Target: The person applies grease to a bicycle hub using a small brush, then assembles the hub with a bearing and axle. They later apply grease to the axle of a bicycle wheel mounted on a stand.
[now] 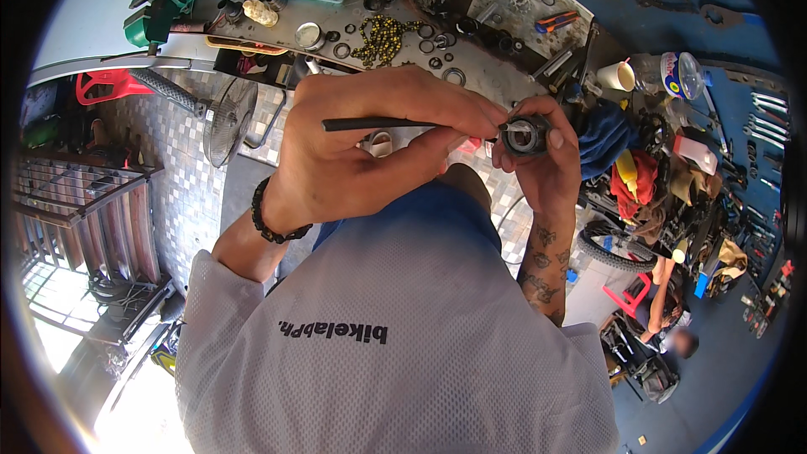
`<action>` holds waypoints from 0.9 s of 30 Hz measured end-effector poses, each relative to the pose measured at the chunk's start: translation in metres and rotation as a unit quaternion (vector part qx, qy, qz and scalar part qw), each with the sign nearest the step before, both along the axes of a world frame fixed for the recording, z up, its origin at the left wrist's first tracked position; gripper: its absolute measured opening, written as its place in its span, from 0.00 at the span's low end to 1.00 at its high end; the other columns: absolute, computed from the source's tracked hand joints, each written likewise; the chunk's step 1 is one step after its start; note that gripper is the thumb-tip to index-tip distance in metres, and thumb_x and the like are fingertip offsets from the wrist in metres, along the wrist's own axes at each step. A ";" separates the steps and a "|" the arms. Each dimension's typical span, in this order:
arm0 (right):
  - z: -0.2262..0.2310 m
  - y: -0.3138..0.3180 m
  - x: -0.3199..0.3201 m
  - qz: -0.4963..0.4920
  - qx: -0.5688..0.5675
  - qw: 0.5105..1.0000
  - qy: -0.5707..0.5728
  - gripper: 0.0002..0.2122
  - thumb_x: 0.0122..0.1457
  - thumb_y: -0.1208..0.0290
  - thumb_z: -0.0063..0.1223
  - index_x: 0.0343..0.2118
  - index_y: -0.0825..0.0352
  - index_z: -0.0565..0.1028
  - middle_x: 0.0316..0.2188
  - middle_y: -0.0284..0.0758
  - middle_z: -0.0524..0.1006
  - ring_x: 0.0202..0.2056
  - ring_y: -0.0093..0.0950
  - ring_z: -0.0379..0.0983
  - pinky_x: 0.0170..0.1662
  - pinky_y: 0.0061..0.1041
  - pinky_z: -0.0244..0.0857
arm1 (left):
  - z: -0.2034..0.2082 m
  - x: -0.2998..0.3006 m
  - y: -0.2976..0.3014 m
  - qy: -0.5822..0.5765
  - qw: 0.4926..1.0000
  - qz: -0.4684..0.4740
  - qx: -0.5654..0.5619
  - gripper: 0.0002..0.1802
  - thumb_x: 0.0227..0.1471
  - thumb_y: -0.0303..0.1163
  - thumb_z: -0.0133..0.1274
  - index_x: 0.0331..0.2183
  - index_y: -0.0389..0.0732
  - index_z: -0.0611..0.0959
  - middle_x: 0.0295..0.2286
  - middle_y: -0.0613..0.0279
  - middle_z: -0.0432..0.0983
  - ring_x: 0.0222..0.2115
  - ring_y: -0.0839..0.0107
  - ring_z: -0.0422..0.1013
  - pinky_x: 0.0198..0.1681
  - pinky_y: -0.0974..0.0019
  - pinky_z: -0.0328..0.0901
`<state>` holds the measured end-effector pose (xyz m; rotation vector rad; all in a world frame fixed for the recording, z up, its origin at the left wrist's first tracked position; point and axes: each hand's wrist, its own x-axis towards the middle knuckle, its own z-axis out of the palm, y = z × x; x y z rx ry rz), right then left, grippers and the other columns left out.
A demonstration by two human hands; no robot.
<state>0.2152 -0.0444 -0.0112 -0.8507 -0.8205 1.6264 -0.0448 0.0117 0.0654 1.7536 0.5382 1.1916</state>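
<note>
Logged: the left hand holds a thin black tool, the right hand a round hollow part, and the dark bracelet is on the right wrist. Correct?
Not quite: the head view shows the dark bracelet on the left wrist. The left hand does hold the thin black tool, and the right hand the round hollow part.

Chain [382, 40] on bench [492, 77] (cup [618, 76] farther right), part [525, 139] in right hand [551, 168].

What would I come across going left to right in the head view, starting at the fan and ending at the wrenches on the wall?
Fan → left hand → round metal part → blue cloth → white-and-red bottle → wrenches.
</note>
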 end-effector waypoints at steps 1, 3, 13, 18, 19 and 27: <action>0.000 0.000 0.000 0.001 0.000 1.000 0.015 0.26 0.66 0.52 0.57 0.51 0.75 0.71 0.37 0.42 0.80 0.30 0.29 0.78 0.36 0.29 0.73 | 0.000 0.001 -0.001 -0.005 1.000 -0.004 -0.012 0.15 0.50 0.11 0.60 0.40 0.33 0.90 0.39 0.53 0.88 0.41 0.63 0.85 0.44 0.65 0.79; 0.000 -0.001 0.000 0.002 -0.001 1.000 0.028 0.25 0.66 0.53 0.57 0.51 0.75 0.72 0.37 0.43 0.80 0.32 0.29 0.80 0.37 0.28 0.74 | 0.001 0.003 -0.003 -0.015 1.000 -0.005 -0.012 0.15 0.49 0.10 0.59 0.39 0.33 0.90 0.39 0.53 0.88 0.40 0.62 0.85 0.44 0.65 0.79; 0.002 -0.002 0.000 -0.003 0.001 1.000 0.007 0.25 0.67 0.51 0.56 0.50 0.74 0.72 0.38 0.43 0.81 0.33 0.29 0.80 0.36 0.27 0.75 | 0.004 -0.002 -0.002 -0.005 0.997 -0.075 0.005 0.21 0.38 0.07 0.53 0.36 0.32 0.89 0.40 0.41 0.86 0.41 0.52 0.84 0.44 0.54 0.78; 0.000 -0.001 0.000 0.006 0.009 1.000 0.004 0.25 0.67 0.52 0.56 0.50 0.75 0.72 0.37 0.43 0.81 0.32 0.29 0.80 0.36 0.27 0.74 | 0.003 -0.005 0.001 0.005 0.994 -0.098 0.043 0.20 0.38 0.09 0.54 0.35 0.34 0.89 0.39 0.43 0.87 0.40 0.51 0.84 0.43 0.56 0.77; 0.000 -0.001 0.000 0.002 0.009 1.000 -0.003 0.25 0.67 0.52 0.56 0.50 0.75 0.72 0.37 0.43 0.81 0.32 0.29 0.80 0.36 0.27 0.74 | 0.003 -0.007 0.001 0.009 0.993 -0.103 0.056 0.19 0.38 0.09 0.54 0.35 0.34 0.89 0.39 0.44 0.87 0.40 0.51 0.84 0.44 0.56 0.77; -0.001 0.000 -0.004 0.006 0.004 0.999 0.034 0.24 0.68 0.53 0.56 0.50 0.75 0.72 0.37 0.43 0.80 0.31 0.29 0.79 0.36 0.28 0.73 | 0.005 -0.020 0.002 0.010 0.996 -0.071 0.053 0.17 0.42 0.09 0.54 0.34 0.33 0.88 0.37 0.42 0.87 0.41 0.50 0.83 0.46 0.54 0.78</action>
